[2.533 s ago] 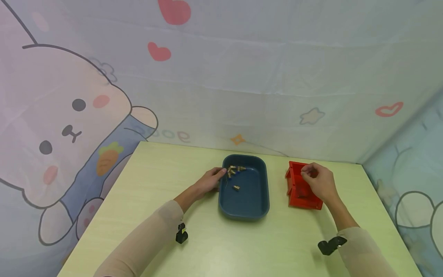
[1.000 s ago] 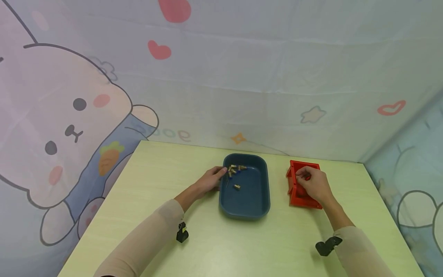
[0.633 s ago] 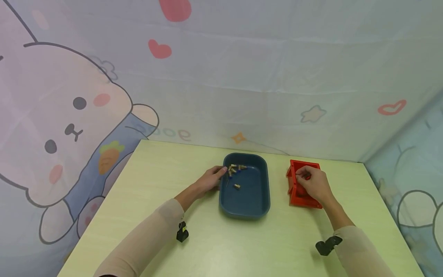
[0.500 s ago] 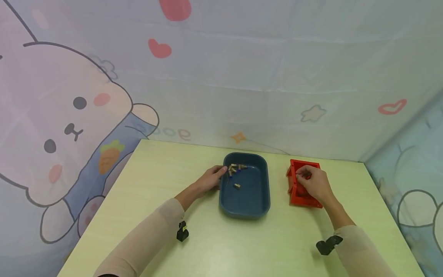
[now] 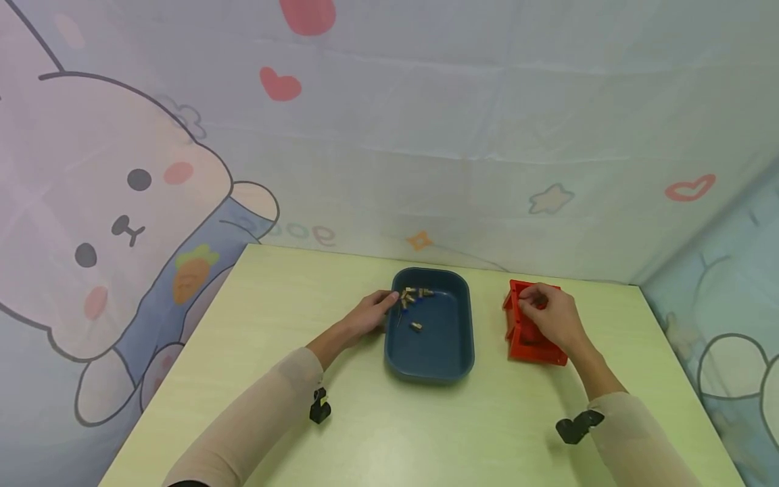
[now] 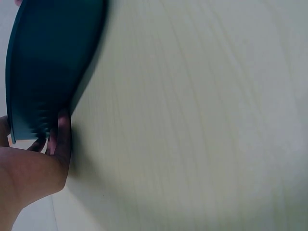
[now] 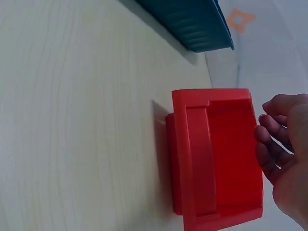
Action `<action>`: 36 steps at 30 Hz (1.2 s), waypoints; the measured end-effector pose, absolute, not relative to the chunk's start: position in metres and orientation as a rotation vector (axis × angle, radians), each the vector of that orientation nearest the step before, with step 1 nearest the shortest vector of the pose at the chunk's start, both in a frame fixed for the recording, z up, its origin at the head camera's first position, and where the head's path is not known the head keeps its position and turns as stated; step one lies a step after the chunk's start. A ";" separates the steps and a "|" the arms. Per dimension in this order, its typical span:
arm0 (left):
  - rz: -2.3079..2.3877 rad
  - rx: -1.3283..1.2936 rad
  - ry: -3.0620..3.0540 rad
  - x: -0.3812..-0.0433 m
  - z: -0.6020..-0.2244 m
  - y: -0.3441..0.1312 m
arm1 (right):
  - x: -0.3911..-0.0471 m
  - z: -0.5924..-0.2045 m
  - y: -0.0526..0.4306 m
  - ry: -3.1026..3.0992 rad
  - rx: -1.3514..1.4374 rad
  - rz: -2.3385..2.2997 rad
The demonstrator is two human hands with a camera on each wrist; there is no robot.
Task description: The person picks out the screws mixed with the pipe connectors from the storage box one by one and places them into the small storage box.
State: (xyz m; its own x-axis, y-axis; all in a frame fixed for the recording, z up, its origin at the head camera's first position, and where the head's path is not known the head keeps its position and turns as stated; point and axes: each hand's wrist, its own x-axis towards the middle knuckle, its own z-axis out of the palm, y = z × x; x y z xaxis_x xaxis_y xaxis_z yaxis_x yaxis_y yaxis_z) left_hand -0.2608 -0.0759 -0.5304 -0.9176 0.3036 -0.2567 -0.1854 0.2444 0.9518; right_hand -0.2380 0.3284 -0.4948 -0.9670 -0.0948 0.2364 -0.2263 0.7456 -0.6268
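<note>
My left hand [image 5: 368,316] grips the left wall of a dark blue plastic tray [image 5: 431,373], thumb over the rim and fingers outside; the left wrist view shows the fingers against the tray's outer wall [image 6: 48,72]. Inside the tray, several small brass fittings with blue parts [image 5: 409,296] cluster at the back left. A single brass fitting [image 5: 416,326] lies apart from them. Over the red plastic bin [image 5: 535,354] hovers my right hand [image 5: 556,318]. In the right wrist view its fingers [image 7: 274,161] are loosely curled, with nothing visible between them. Part of the bin's inside is hidden.
The pale wooden table [image 5: 365,433] ends at a printed cloth backdrop [image 5: 389,169] behind the tray and bin. A strip of table separates tray and bin. Small black cameras [image 5: 320,406] are strapped at both wrists.
My right hand dipped into the red bin and moved left, paused there, and now is slightly higher with its thumb and index finger farther apart. The left hand and tray stay put.
</note>
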 end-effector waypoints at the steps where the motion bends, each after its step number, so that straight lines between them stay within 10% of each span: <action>1: 1.713 0.108 2.135 -0.261 -0.530 -0.076 | -0.238 -0.494 0.326 -2.742 0.273 1.028; 36: 1.734 0.131 2.109 -0.256 -0.533 -0.081 | -0.253 -0.483 0.234 -2.633 0.495 1.266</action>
